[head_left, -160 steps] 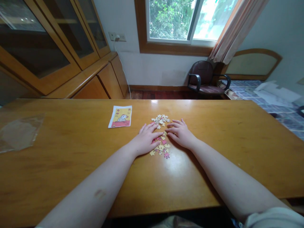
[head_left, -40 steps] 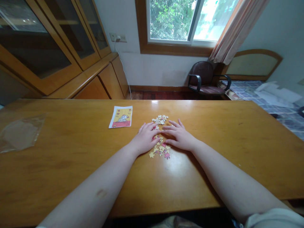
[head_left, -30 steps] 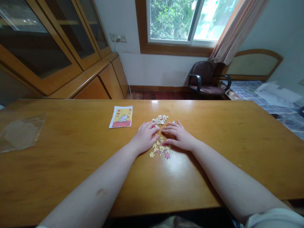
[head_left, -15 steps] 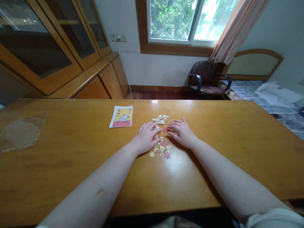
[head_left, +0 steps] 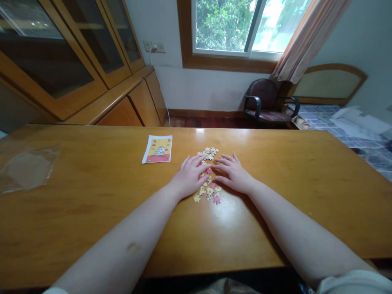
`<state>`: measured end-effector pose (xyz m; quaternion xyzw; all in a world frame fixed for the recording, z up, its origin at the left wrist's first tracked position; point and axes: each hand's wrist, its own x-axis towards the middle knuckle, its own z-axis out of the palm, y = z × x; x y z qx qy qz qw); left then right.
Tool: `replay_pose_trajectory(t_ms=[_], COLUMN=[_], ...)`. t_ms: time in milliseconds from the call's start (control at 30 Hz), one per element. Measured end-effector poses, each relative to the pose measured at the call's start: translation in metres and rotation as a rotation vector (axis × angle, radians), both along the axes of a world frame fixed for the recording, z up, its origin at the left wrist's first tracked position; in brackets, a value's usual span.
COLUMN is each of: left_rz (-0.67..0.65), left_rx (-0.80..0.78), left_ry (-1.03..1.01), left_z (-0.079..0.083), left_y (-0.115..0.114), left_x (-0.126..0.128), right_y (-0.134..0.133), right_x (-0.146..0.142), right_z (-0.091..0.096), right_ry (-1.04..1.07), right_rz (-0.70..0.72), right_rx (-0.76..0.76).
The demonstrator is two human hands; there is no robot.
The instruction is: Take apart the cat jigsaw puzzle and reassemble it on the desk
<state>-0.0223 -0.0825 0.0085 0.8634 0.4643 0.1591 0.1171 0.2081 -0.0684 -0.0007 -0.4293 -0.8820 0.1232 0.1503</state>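
Observation:
A scatter of small yellow and pink puzzle pieces (head_left: 208,192) lies on the wooden table (head_left: 92,196) between my hands. A second heap of pale pieces (head_left: 208,153) sits just beyond my fingertips. My left hand (head_left: 189,177) lies flat, fingers stretched out over the left side of the scatter. My right hand (head_left: 232,173) lies flat too, fingers spread and pointing left, touching pieces near a pink one (head_left: 209,170). Neither hand holds anything that I can see.
A printed picture card (head_left: 157,149) lies left of the pieces. A clear plastic bag (head_left: 26,169) rests at the table's far left. Beyond the table stand a wooden cabinet (head_left: 76,69), a dark office chair (head_left: 266,102) and a window.
My right hand has slid slightly left and spread its fingers flat again. A pink piece now shows between the fingertips. My left hand has hardly moved.

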Motion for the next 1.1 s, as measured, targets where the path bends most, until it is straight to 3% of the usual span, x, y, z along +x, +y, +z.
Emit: replay_pose_trajectory(t_ms=[800,1100], left_rz=[-0.071,-0.079], left_rx=[0.032,0.017], left_ry=[0.048,0.017], left_z=[0.0006,0.0012], left_y=[0.0008,0.0009], left_x=[-0.0024,-0.0021], right_y=[-0.0049,-0.0051], right_x=[-0.0037,-0.0022], right_z=[0.0047,0.0093], right_ry=[-0.084,-0.179], right_rz=[0.024,0.003], right_rx=[-0.077,0.062])
